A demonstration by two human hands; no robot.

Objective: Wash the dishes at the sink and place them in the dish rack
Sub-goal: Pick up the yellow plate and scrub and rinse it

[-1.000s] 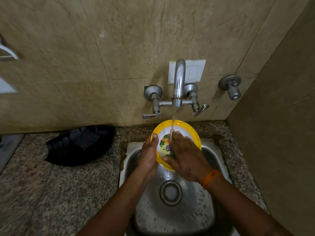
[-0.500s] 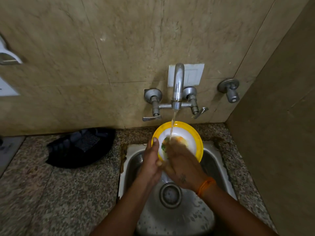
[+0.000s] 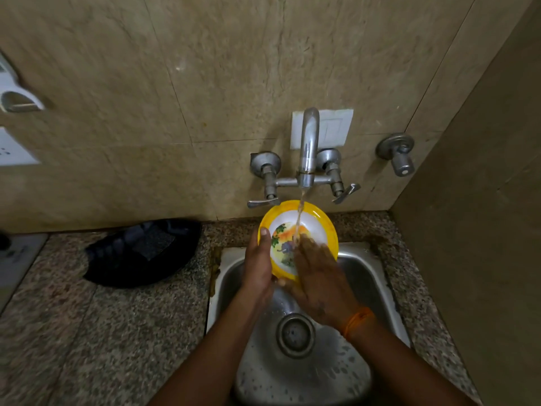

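Note:
A yellow-rimmed plate with a white centre and a colourful picture is tilted over the steel sink, under the running water of the tap. My left hand grips the plate's left rim, thumb on its face. My right hand lies flat on the plate's face with straight fingers, covering its lower right part. The stream lands on the plate just above my right fingertips.
A black dish rack sits on the speckled granite counter left of the sink. The drain is in the sink's middle. A second valve sticks out of the wall at right, near the side wall.
My right hand has slid across the plate's face from its left part to the lower right, uncovering the picture. The left hand keeps its grip on the rim.

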